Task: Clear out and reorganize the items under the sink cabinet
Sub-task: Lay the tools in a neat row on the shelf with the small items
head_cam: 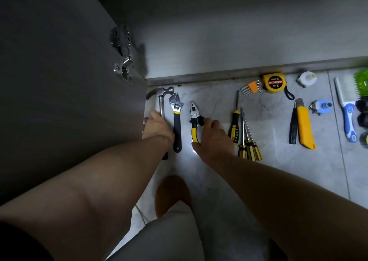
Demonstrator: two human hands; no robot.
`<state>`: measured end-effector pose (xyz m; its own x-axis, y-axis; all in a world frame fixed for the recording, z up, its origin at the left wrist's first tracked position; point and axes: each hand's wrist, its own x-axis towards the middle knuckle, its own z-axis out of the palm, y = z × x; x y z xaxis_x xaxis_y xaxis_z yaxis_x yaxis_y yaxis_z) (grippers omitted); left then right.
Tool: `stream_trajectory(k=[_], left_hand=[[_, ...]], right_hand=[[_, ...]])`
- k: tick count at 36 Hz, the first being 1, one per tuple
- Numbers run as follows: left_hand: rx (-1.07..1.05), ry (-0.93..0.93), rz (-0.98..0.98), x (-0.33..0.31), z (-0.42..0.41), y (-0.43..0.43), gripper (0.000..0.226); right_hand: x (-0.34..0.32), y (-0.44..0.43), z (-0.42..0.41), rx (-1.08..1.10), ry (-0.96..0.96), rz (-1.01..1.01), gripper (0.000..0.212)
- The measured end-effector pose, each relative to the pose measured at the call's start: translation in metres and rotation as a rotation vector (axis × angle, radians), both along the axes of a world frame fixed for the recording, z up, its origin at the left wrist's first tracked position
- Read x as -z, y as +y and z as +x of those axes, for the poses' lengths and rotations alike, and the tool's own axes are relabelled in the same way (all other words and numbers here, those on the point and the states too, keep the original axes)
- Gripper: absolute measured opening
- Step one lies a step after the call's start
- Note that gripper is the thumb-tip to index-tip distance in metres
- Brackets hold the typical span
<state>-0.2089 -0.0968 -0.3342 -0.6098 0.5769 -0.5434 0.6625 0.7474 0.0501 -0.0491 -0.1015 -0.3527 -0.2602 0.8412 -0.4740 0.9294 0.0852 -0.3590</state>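
Note:
Tools lie in a row on the pale floor tiles in front of the open cabinet. My left hand [157, 124] lies over the shaft of a steel claw hammer [162, 93] and holds it, with its fingertips near the cabinet door's edge. Beside it lies a black-handled adjustable wrench [176, 121], untouched. My right hand [214, 139] grips the yellow-and-black handles of the pliers [194, 111], whose jaws point toward the cabinet.
The open cabinet door [69, 81] with its hinges stands at the left. To the right lie screwdrivers [244, 137], hex keys [251, 87], a yellow tape measure [274, 83], a yellow utility knife [304, 127], a white-and-blue brush [346, 105] and small fittings. My knee is below.

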Motion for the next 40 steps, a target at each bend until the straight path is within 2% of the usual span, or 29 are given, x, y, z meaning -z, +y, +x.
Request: stream_trajectory(k=[4, 17, 28, 31, 33, 37, 40], left_hand=[[0.027, -0.054, -0.03, 0.004, -0.008, -0.002, 0.039], [0.026, -0.089, 0.078, 0.0, -0.009, 0.004, 0.033], [0.028, -0.024, 0.1, 0.008, -0.013, 0.004, 0.036], [0.062, 0.04, 0.177, 0.004, -0.007, 0.002, 0.036], [0.109, 0.007, 0.226, 0.001, -0.003, 0.002, 0.04], [0.182, -0.15, 0.112, -0.002, 0.007, 0.0, 0.046], [0.182, -0.162, 0.013, 0.0, 0.012, 0.0, 0.051]], right_hand=[[-0.001, -0.002, -0.001, 0.002, 0.008, 0.005, 0.072], [-0.002, -0.004, -0.003, 0.021, 0.008, -0.001, 0.072], [-0.003, -0.003, -0.003, 0.033, 0.018, -0.023, 0.074], [-0.003, -0.002, -0.003, 0.033, 0.024, -0.035, 0.075], [-0.003, -0.002, -0.003, 0.031, 0.021, -0.032, 0.075], [-0.004, 0.0, -0.007, 0.032, 0.026, -0.044, 0.073], [-0.005, 0.003, -0.01, 0.032, 0.031, -0.059, 0.07]])
